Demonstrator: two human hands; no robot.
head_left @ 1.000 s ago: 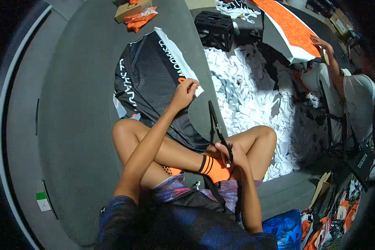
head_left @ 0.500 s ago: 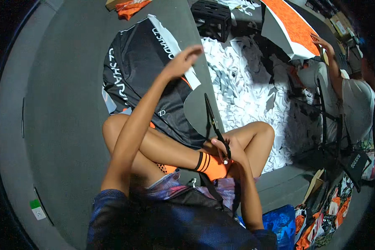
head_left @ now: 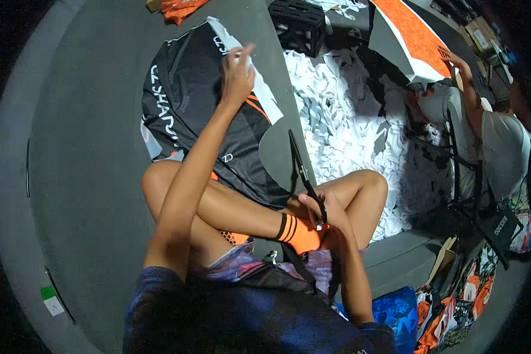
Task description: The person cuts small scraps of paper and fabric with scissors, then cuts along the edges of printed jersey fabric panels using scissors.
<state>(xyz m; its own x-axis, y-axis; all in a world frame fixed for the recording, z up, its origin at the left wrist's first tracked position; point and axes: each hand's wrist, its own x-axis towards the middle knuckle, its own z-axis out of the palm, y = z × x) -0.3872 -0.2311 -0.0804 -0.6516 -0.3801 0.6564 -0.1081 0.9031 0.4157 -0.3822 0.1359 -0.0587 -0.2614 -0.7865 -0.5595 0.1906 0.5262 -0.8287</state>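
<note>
Head view: left hand [head_left: 237, 79] half-curled, hold unclear, over white-edged black fabric [head_left: 189, 82]; right hand [head_left: 331, 211] clasps black scissors [head_left: 303, 176], tips apart from fabric.

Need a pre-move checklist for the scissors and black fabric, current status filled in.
1. Scissors held in the right hand: ok.
2. Scissor tips off the black fabric: ok, they show over the grey surface beside it.
3. Scissor blades fully closed: cannot tell, too thin at this angle.
4. Left hand in contact with the black fabric: cannot tell; it is over the white-edged side.
5. Black fabric smooth: not ok, creases visible.
6. Co-worker's hand away from the scissors: ok, it's at the orange panel.
</note>
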